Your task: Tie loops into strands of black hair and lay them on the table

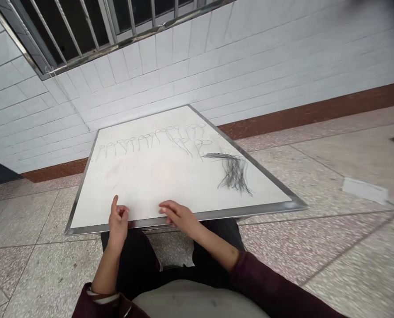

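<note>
A white board (143, 185) with a metal rim rests in front of me, its near edge over my knees. My left hand (118, 219) hovers at that near edge with the fingers curled and pinched together; whatever they hold is too fine to see. My right hand (178, 214) lies on the same edge, fingers bent and pointing left toward the other hand, nothing visible in them. A loose bundle of thin dark strands (233, 170) lies on the board's right side. A row of several small looped strands (150, 139) runs along the far side.
Speckled stone floor tiles surround the board. A white tiled wall (250, 57) with a brown skirting rises behind it, under a barred window (84, 26). A pale flat scrap (364, 190) lies on the floor at the right.
</note>
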`<state>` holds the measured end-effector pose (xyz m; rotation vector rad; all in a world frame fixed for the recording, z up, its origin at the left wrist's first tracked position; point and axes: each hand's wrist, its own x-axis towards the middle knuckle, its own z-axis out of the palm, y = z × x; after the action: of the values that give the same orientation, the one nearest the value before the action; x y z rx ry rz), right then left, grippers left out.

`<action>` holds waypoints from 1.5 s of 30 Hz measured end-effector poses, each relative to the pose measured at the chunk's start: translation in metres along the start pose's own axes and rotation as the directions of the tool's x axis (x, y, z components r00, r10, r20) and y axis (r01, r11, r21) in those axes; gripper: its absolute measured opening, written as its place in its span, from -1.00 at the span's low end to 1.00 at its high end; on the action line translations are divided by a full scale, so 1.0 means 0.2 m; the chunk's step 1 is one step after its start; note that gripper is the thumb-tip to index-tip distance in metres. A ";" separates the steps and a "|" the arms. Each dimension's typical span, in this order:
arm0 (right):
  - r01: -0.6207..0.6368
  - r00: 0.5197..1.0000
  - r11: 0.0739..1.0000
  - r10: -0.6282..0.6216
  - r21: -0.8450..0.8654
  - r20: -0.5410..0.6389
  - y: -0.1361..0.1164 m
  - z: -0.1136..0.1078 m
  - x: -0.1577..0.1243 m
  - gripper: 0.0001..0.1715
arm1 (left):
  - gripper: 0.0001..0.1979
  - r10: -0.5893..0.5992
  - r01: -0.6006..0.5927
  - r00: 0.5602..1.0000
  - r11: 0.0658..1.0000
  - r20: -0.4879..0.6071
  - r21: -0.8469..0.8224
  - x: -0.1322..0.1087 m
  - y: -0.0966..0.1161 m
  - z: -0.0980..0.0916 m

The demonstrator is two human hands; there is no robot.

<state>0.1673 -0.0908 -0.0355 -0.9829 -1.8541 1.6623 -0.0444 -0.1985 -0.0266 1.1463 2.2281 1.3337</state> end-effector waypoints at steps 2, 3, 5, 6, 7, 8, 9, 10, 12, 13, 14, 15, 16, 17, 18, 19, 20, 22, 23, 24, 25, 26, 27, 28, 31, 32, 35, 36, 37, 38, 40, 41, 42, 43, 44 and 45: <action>-0.035 0.998 0.983 0.024 0.178 0.063 -0.08 0.06 0.05 -0.66 | -0.31 0.058 -0.041 0.994 0.981 0.088 -0.188 -0.06 0.10 0.12; -0.048 0.998 0.966 0.034 0.254 0.060 -0.11 0.07 0.08 -0.67 | -0.31 0.101 -0.068 0.984 0.973 0.144 -0.221 -0.09 0.15 0.16; -0.020 1.000 0.936 0.021 0.353 0.000 -0.16 0.07 0.12 -0.75 | -0.33 0.168 -0.108 0.960 0.961 0.226 -0.256 -0.14 0.21 0.23; -0.001 1.000 0.924 0.012 0.382 -0.028 -0.17 0.06 0.14 -0.78 | -0.34 0.189 -0.118 0.947 0.956 0.258 -0.267 -0.15 0.23 0.25; 0.020 0.998 0.913 0.003 0.408 -0.055 -0.18 0.04 0.14 -0.79 | -0.35 0.199 -0.119 0.938 0.953 0.283 -0.277 -0.16 0.25 0.26; 0.038 0.997 0.902 -0.005 0.431 -0.078 -0.18 0.03 0.14 -0.80 | -0.36 0.202 -0.113 0.931 0.952 0.305 -0.285 -0.17 0.26 0.27; 0.055 0.995 0.889 -0.010 0.454 -0.101 -0.18 0.01 0.13 -0.79 | -0.37 0.197 -0.101 0.925 0.952 0.325 -0.291 -0.18 0.26 0.27; 0.070 0.992 0.877 -0.013 0.475 -0.123 -0.17 -0.01 0.13 -0.78 | -0.37 0.187 -0.083 0.920 0.952 0.344 -0.296 -0.19 0.27 0.27; 0.123 0.980 0.851 -0.023 0.510 -0.197 -0.15 -0.06 0.12 -0.74 | -0.35 0.157 -0.031 0.910 0.948 0.384 -0.316 -0.22 0.27 0.27; 0.164 0.966 0.836 -0.028 0.524 -0.259 -0.15 -0.09 0.11 -0.72 | -0.34 0.140 0.001 0.903 0.944 0.406 -0.329 -0.23 0.26 0.27; 0.209 0.946 0.820 -0.030 0.533 -0.324 -0.15 -0.12 0.11 -0.71 | -0.34 0.125 0.033 0.894 0.940 0.431 -0.340 -0.25 0.26 0.26; 0.248 0.925 0.807 -0.033 0.536 -0.378 -0.16 -0.16 0.10 -0.70 | -0.34 0.108 0.063 0.885 0.936 0.453 -0.346 -0.27 0.25 0.26; 0.274 0.910 0.803 -0.038 0.530 -0.412 -0.17 -0.20 0.09 -0.70 | -0.34 0.091 0.087 0.881 0.933 0.464 -0.348 -0.28 0.24 0.25; 0.279 0.909 0.809 -0.048 0.517 -0.415 -0.18 -0.24 0.08 -0.70 | -0.36 0.074 0.103 0.884 0.931 0.461 -0.349 -0.28 0.23 0.23; 0.262 0.922 0.828 -0.063 0.495 -0.382 -0.19 -0.28 0.05 -0.70 | -0.38 0.054 0.114 0.899 0.929 0.435 -0.351 -0.27 0.23 0.21; 0.235 0.940 0.854 -0.078 0.465 -0.332 -0.20 -0.30 0.03 -0.71 | -0.40 0.035 0.116 0.923 0.924 0.383 -0.363 -0.24 0.23 0.18; 0.208 0.956 0.879 -0.091 0.428 -0.278 -0.21 -0.32 0.00 -0.71 | -0.44 0.024 0.108 0.944 0.920 0.330 -0.377 -0.22 0.23 0.15; 0.162 0.976 0.924 -0.100 0.347 -0.191 -0.22 -0.32 -0.06 -0.70 | -0.49 -0.005 0.105 0.973 0.902 0.232 -0.420 -0.14 0.27 0.08; 0.147 0.982 0.943 -0.102 0.300 -0.161 -0.22 -0.31 -0.09 -0.69 | -0.49 -0.035 0.121 0.980 0.886 0.195 -0.447 -0.10 0.29 0.05; 0.139 0.984 0.960 -0.107 0.242 -0.140 -0.22 -0.30 -0.11 -0.68 | -0.48 -0.063 0.145 0.980 0.872 0.187 -0.468 -0.06 0.33 0.02; 0.142 0.985 0.975 -0.121 0.172 -0.126 -0.22 -0.28 -0.13 -0.68 | -0.46 -0.081 0.163 0.979 0.857 0.185 -0.488 -0.02 0.37 -0.01; 0.154 0.983 0.984 -0.144 0.090 -0.116 -0.22 -0.27 -0.14 -0.70 | -0.45 -0.078 0.180 0.973 0.843 0.216 -0.507 0.01 0.41 -0.03; 0.176 0.978 0.984 -0.175 -0.001 -0.112 -0.22 -0.26 -0.14 -0.71 | -0.44 -0.069 0.195 0.965 0.831 0.252 -0.520 0.03 0.45 -0.05; 0.204 0.970 0.974 -0.214 -0.095 -0.112 -0.23 -0.25 -0.15 -0.72 | -0.43 -0.052 0.207 0.955 0.824 0.293 -0.527 0.05 0.50 -0.07; 0.288 0.930 0.894 -0.346 -0.344 -0.121 -0.24 -0.24 -0.17 -0.73 | -0.42 -0.006 0.247 0.902 0.827 0.431 -0.505 0.06 0.60 -0.08; 0.311 0.913 0.853 -0.390 -0.418 -0.117 -0.24 -0.24 -0.17 -0.73 | -0.42 0.001 0.264 0.880 0.830 0.474 -0.491 0.06 0.63 -0.08; 0.355 0.860 0.706 -0.503 -0.612 -0.081 -0.26 -0.25 -0.20 -0.73 | -0.42 0.000 0.307 0.830 0.834 0.557 -0.458 0.03 0.66 -0.06; 0.364 0.847 0.659 -0.529 -0.658 -0.061 -0.26 -0.26 -0.21 -0.73 | -0.42 -0.004 0.314 0.827 0.833 0.562 -0.456 0.03 0.66 -0.05; 0.374 0.835 0.618 -0.549 -0.691 -0.039 -0.26 -0.26 -0.21 -0.73 | -0.41 -0.007 0.317 0.827 0.831 0.562 -0.456 0.02 0.65 -0.05; 0.386 0.826 0.586 -0.564 -0.713 -0.016 -0.26 -0.26 -0.21 -0.73 | -0.41 -0.008 0.318 0.827 0.830 0.562 -0.457 0.01 0.65 -0.04; 0.414 0.812 0.548 -0.584 -0.727 0.021 -0.27 -0.25 -0.21 -0.73 | -0.40 -0.002 0.322 0.816 0.833 0.578 -0.451 -0.01 0.64 -0.02; 0.430 0.803 0.540 -0.595 -0.723 0.032 -0.27 -0.24 -0.20 -0.73 | -0.40 0.005 0.325 0.801 0.836 0.599 -0.442 -0.02 0.63 -0.01; 0.448 0.792 0.536 -0.610 -0.716 0.039 -0.26 -0.23 -0.20 -0.72 | -0.40 0.014 0.327 0.784 0.840 0.621 -0.432 -0.03 0.63 0.00; 0.465 0.779 0.531 -0.625 -0.709 0.043 -0.26 -0.22 -0.19 -0.71 | -0.39 0.024 0.325 0.770 0.845 0.637 -0.425 -0.04 0.62 0.00; 0.481 0.768 0.525 -0.639 -0.703 0.048 -0.26 -0.21 -0.19 -0.71 | -0.38 0.035 0.318 0.764 0.848 0.644 -0.423 -0.06 0.62 0.01; 0.495 0.758 0.516 -0.650 -0.699 0.057 -0.25 -0.21 -0.18 -0.70 | -0.37 0.045 0.308 0.763 0.852 0.645 -0.424 -0.07 0.61 0.02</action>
<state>0.2111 -0.0925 0.0253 -0.6071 -2.3311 0.4228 0.0252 -0.1763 0.0729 1.0003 1.3247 1.1359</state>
